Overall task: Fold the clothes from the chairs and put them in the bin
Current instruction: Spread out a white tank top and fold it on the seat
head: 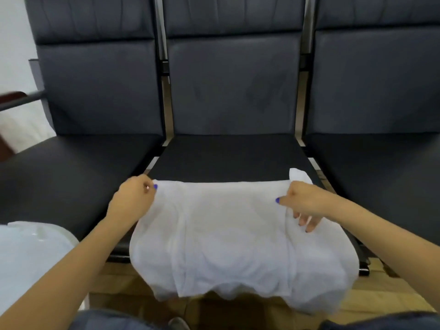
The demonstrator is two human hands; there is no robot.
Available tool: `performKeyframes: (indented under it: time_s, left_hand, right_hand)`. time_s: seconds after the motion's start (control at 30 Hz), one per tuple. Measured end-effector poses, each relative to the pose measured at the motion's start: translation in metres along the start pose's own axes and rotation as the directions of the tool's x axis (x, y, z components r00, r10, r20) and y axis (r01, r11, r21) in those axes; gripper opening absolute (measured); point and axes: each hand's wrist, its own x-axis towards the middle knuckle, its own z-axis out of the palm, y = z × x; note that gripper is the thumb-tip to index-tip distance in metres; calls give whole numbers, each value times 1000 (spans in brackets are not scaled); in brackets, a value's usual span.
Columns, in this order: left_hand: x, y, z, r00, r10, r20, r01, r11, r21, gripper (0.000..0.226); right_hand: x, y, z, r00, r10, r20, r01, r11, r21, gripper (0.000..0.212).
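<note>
Hands pinch a white garment (228, 236) by its top corners — left hand (133, 198), right hand (303, 202) — stretching it flat over the middle chair's seat (228, 158), probably for folding; a pale bin (28, 253) waits at left.

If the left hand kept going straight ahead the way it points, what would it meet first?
Probably the bare seat of the middle chair, then its backrest. The left hand pinches the white garment; depth is uncertain.

We see three dark padded seats (234, 86) in a row, wood floor (371, 298) below, pale wall (14, 44) at left.
</note>
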Motion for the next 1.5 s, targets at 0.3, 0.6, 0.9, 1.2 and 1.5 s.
performKeyframes:
  time_s: [0.3,0.6,0.9,1.2,1.5]
  left_hand:
    - [56,-20,38,966,-246,-77,244,969,-38,48]
    - [71,-16,44,964,-252,-83,229,949,-217,37]
    - [66,-29,22,852,-322,413,511,338,-791,17]
    - [60,-25,21,898,-210,386,427,625,-654,50]
    - [56,-31,15,940,-222,258,339,668,-662,42]
  right_hand:
    - [75,17,-12,877,95,-471,-153,984,-87,61]
    - [98,45,-37,909,275,-313,126,535,835,40]
    - [110,61,-40,859,274,-432,178,632,754,25]
    - [119,64,-38,829,-50,-557,174,970,172,21]
    - [102,69,-58,950,-64,-305,125,975,182,23]
